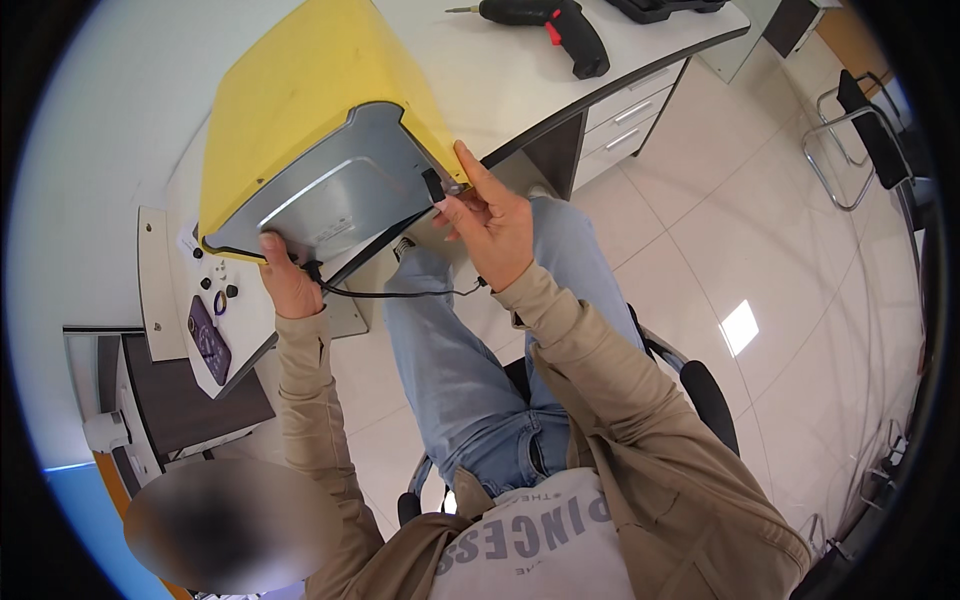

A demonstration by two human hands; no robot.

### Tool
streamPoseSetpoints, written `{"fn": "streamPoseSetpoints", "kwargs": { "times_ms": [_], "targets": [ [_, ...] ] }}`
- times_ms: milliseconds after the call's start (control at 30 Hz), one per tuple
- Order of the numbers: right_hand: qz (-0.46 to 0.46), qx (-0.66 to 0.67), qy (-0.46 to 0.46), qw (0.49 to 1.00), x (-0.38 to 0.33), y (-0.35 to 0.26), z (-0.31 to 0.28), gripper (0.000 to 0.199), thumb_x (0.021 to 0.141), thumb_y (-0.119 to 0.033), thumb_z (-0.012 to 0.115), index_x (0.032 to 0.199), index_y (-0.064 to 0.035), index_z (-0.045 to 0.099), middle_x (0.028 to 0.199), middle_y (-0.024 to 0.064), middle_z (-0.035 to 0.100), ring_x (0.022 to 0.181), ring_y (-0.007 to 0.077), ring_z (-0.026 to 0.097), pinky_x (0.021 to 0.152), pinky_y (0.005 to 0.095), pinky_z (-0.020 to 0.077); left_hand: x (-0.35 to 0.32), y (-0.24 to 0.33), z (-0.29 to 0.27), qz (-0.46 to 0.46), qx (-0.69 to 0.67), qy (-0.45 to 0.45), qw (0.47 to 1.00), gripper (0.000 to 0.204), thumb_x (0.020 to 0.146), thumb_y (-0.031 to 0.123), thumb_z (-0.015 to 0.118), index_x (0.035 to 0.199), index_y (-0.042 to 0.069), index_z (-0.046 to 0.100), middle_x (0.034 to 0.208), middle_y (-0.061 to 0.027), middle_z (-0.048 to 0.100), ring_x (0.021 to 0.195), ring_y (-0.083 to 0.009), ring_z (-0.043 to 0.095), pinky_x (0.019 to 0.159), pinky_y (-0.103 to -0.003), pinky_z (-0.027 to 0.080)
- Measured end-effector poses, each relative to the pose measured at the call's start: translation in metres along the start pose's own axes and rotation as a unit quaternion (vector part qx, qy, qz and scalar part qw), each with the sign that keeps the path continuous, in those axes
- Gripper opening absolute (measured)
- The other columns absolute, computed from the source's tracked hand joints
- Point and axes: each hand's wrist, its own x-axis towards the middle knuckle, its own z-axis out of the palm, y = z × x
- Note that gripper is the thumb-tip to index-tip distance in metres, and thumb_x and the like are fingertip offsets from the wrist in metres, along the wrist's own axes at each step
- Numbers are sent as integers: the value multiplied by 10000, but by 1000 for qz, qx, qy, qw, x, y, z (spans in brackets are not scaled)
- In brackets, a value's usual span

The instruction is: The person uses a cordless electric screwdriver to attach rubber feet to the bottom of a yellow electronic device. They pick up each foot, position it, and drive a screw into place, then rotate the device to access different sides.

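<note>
A boxy appliance with a yellow casing (pixel 300 80) is tipped up at the table's edge, its grey metal underside (pixel 340 185) facing me. My left hand (pixel 290 280) grips its lower left edge, thumb on the metal. Beside that hand a black power cord (pixel 390 294) leaves the appliance and hangs in a loop toward the right. My right hand (pixel 490 220) is closed at the right corner, index finger along the yellow side. Its thumb touches a small black piece (pixel 433 185) on the underside; whether that piece is fixed or loose I cannot tell.
On the white table (pixel 470 80) lie a black cordless screwdriver (pixel 560 30) and part of a black case (pixel 665 8). Small black knob-like parts (pixel 232 291), a ring (pixel 220 302) and a purple phone (pixel 208 340) lie at left. A chair (pixel 865 130) stands far right.
</note>
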Motion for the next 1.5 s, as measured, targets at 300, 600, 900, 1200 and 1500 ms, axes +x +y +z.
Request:
{"fn": "streamPoseSetpoints", "kwargs": {
  "times_ms": [300,600,900,1200,1500],
  "targets": [
    [41,70,-13,997,9,-24,-1,625,870,-34,665,1437,-51,403,876,56,646,724,87,628,602,205,523,-8,50,32,-65,-65,-32,995,631,949,515,532,1396,85,414,1377,-37,461,1244,-192,441,1074,-383,342],
    [7,154,-19,988,28,-44,24,658,855,-18,664,1439,-7,360,876,57,604,716,102,615,584,230,525,4,90,48,-134,-96,-41,985,582,949,521,524,1374,136,423,1328,-66,517,1156,-204,547,916,-390,519],
    [-45,142,-23,989,65,-73,38,599,845,-11,678,1377,54,412,826,82,627,674,124,635,536,231,525,23,124,49,-146,-102,-144,973,513,1002,450,434,1353,77,419,1307,-107,546,1163,-246,578,977,-433,513],
    [-75,123,-22,989,81,-72,25,635,831,-51,710,1375,65,402,854,91,642,710,137,652,531,234,526,31,128,62,-151,-12,-119,981,537,1004,450,409,1378,66,382,1362,-139,488,1201,-316,543,958,-514,497],
    [-78,129,-47,987,98,-62,18,638,808,-50,708,1358,73,408,889,100,629,778,130,630,709,261,534,31,120,73,-92,0,-129,987,574,1001,454,417,1420,72,327,1387,-142,455,1216,-329,524,963,-527,498]
  ]
}}
